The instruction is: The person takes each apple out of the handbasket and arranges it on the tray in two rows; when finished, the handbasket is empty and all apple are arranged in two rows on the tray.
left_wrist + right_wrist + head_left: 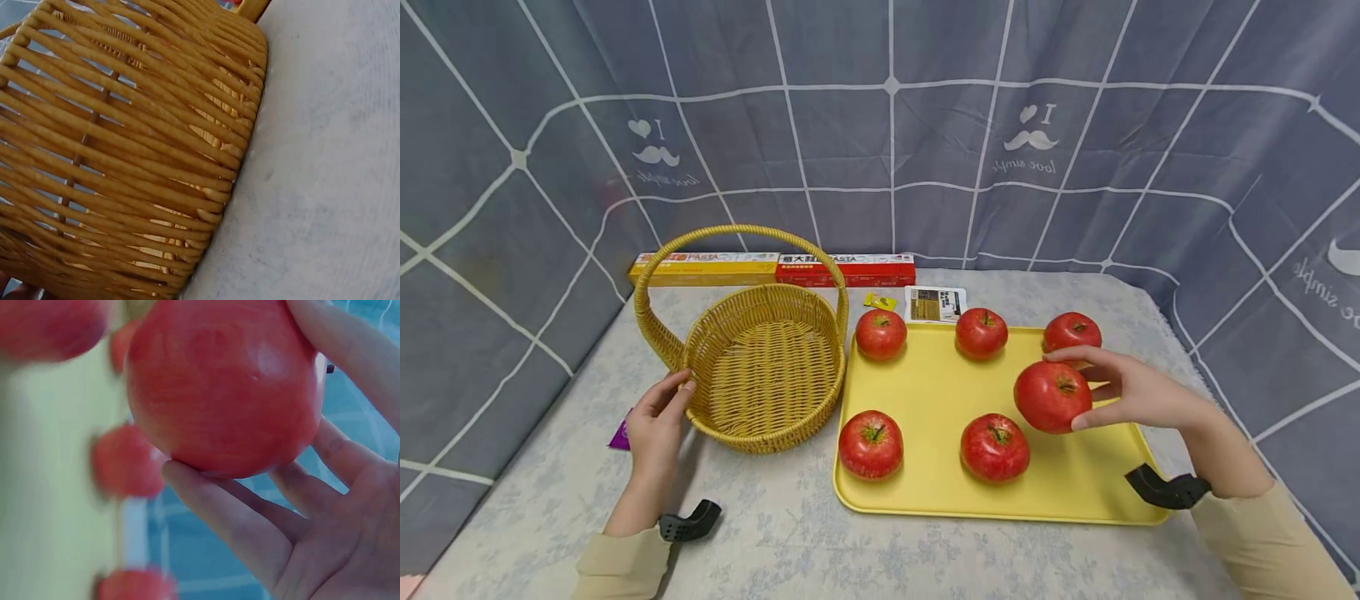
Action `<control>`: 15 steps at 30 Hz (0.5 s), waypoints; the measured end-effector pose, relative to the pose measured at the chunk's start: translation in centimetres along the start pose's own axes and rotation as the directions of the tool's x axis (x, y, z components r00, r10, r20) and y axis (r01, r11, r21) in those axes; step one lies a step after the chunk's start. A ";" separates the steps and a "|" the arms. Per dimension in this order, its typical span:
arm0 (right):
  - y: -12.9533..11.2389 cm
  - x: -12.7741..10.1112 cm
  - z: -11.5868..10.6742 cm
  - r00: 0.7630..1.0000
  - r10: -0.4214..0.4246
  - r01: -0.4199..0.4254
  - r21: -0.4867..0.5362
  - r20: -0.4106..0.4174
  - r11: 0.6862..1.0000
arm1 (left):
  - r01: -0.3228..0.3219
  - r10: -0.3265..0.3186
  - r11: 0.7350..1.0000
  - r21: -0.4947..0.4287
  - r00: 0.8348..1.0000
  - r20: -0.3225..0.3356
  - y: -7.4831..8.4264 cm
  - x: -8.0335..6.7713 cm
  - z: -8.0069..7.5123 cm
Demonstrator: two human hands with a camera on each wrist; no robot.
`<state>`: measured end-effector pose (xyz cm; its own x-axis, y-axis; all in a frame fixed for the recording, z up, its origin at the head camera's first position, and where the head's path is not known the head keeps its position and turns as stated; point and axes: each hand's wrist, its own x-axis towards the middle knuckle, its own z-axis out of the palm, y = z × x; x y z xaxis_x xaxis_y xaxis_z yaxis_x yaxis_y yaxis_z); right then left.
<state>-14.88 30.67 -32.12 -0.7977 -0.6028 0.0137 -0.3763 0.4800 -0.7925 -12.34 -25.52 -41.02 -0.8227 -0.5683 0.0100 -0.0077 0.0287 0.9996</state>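
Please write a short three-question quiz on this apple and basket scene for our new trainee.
1. True or false: the basket already holds an apple.
2. How many apples rest on the yellow tray, leaving out the one in the right hand?
3. What does the left hand touch: A) the tray, B) the basket's side, C) the pasta boxes?

Key
1. False; it holds nothing.
2. Five.
3. B. The right hand grips the lifted apple.
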 end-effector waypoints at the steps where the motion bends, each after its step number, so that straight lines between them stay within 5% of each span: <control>1: 0.7 -0.8 0.1 1.000 0.016 -0.016 0.005 -0.003 1.000 | 0.009 -0.009 1.000 0.000 1.000 -0.002 0.1 0.0 0.0; 8: 4.3 -4.9 0.8 0.991 0.135 -0.134 0.059 -0.002 0.989 | 0.063 -0.063 0.997 -0.037 0.998 0.003 0.8 0.0 0.1; 15: 6.2 -6.2 1.1 0.985 0.171 -0.172 0.076 0.016 0.982 | 0.065 -0.065 0.998 -0.025 0.998 0.013 1.0 0.1 0.0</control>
<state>-11.73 36.72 -37.81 -0.8427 -0.5220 -0.1318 -0.1968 0.5266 -0.8270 -12.42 -25.49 -40.06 -0.8276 -0.5587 -0.0553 -0.0469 -0.0294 0.9985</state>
